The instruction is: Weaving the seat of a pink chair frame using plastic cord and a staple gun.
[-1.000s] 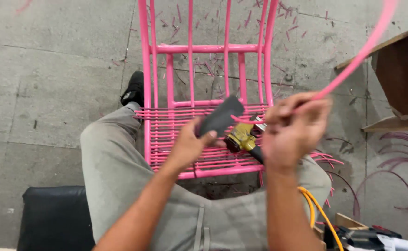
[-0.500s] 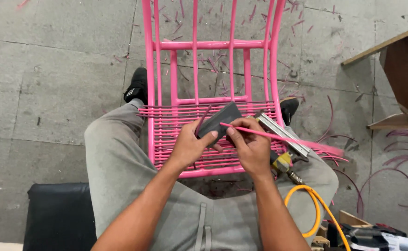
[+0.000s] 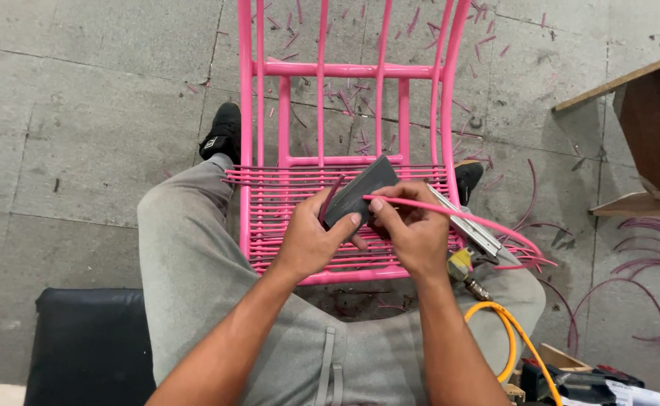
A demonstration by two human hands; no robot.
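Both hands together at frame centre over the pink chair frame (image 3: 322, 69): left hand (image 3: 311, 240) curled around a dark flat block (image 3: 360, 197), right hand (image 3: 413, 233) pinching a pink plastic cord (image 3: 465, 218) running right, forearms rising from lower frame.

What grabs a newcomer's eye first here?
The bright pink chair frame dominates the middle, standing between the seated person's knees, with pink cord strung across its seat. Over that seat the left hand grips a dark flat block, while the right hand pinches a pink cord. An air stapler with a yellow hose lies on the right thigh.
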